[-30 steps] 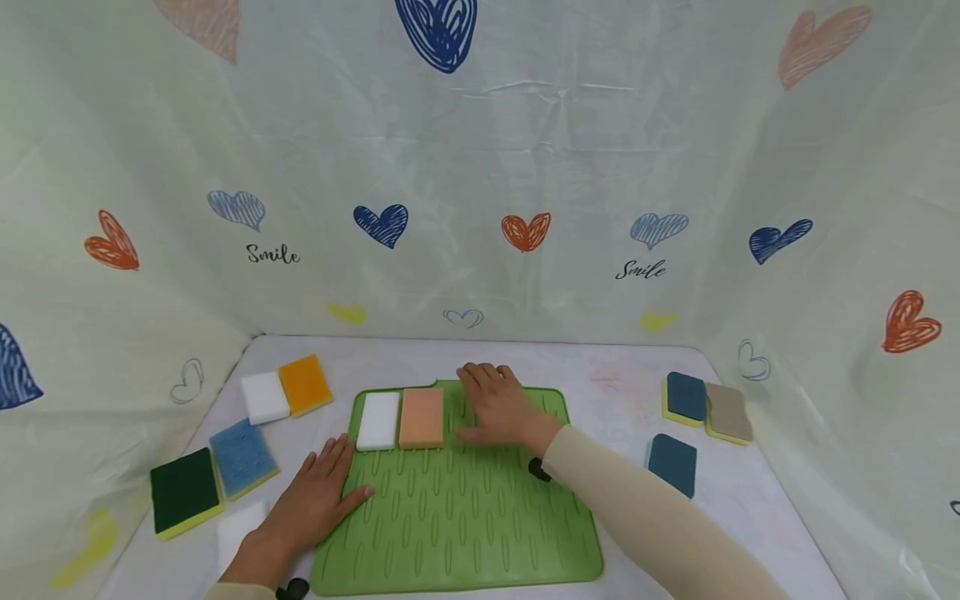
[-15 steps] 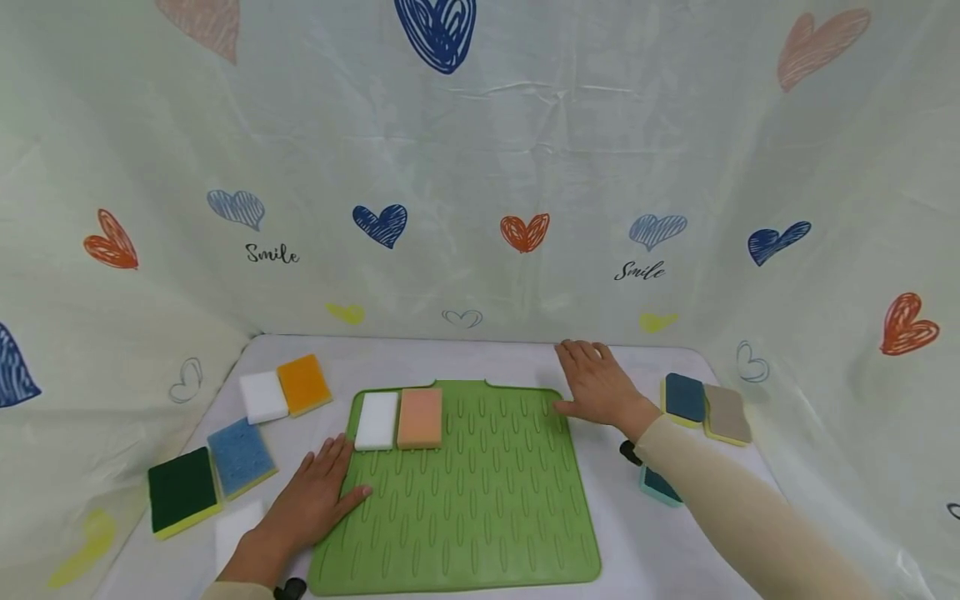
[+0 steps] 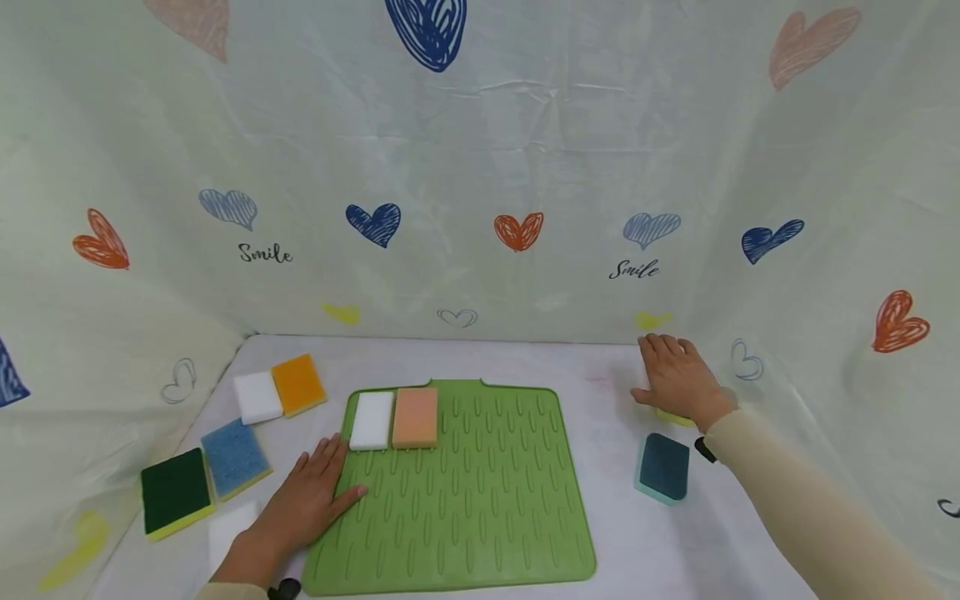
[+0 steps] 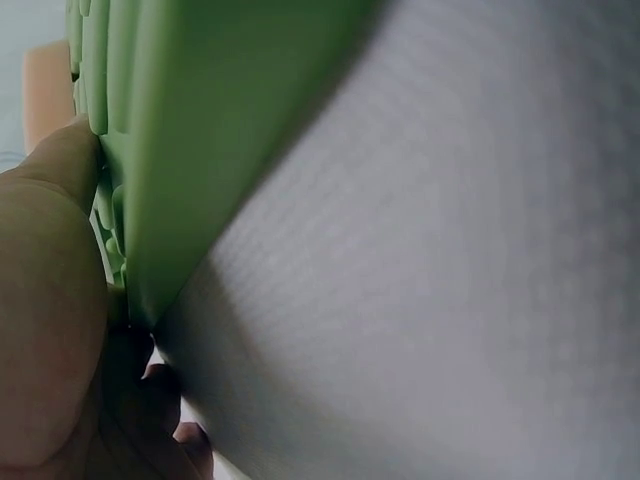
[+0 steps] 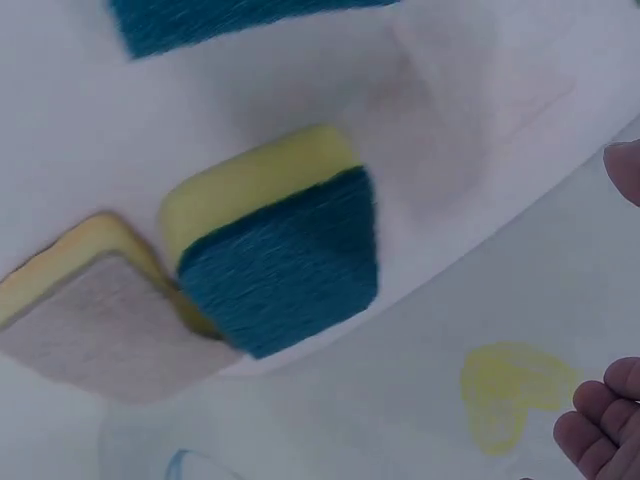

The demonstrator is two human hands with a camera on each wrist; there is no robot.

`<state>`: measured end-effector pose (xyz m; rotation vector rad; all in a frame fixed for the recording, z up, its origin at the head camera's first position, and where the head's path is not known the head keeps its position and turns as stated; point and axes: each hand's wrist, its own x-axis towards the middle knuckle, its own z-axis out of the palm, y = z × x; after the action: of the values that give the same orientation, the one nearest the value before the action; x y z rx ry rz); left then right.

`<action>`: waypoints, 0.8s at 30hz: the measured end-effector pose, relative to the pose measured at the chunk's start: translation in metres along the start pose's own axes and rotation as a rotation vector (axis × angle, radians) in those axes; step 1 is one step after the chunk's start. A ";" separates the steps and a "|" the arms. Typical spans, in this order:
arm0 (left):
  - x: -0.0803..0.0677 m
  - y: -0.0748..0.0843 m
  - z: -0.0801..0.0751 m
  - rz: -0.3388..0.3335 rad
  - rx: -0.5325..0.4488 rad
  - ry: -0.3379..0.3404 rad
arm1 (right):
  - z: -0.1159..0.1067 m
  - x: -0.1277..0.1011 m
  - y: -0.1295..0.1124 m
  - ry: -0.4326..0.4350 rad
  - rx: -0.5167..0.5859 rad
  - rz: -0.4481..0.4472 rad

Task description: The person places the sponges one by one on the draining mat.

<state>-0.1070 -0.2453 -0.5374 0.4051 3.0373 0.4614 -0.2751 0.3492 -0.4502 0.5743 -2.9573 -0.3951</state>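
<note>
My left hand [image 3: 303,500] rests on the left edge of a ridged green mat [image 3: 465,517], its fingers straight and the thumb spread over the ridges. On the mat's far left part lie a white sponge [image 3: 371,421] and a peach sponge [image 3: 415,418], side by side. My right hand [image 3: 681,383] hovers at the far right of the table with fingers extended and thumb apart, holding nothing. Seen from the right wrist, a blue-and-yellow scouring sponge [image 5: 285,260] and a grey-and-yellow one [image 5: 120,325] lie near it; the head view mostly hides them behind the hand.
A dark teal sponge [image 3: 664,467] lies right of the mat. To the left are an orange sponge [image 3: 299,383], a white one [image 3: 258,397], a blue one [image 3: 235,457] and a dark green one [image 3: 176,492]. A heart-printed curtain [image 3: 450,275] stands behind the table.
My right hand has swept right, from the mat's far edge past its corner to above the sponges at the far right. The left hand stays on the mat's edge.
</note>
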 end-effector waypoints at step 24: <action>-0.001 0.002 -0.002 0.000 -0.021 0.008 | 0.032 -0.050 0.049 -0.108 -0.018 0.079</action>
<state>-0.1060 -0.2440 -0.5344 0.4037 3.0367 0.4962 -0.2510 0.4197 -0.4700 0.4458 -3.0637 -0.4586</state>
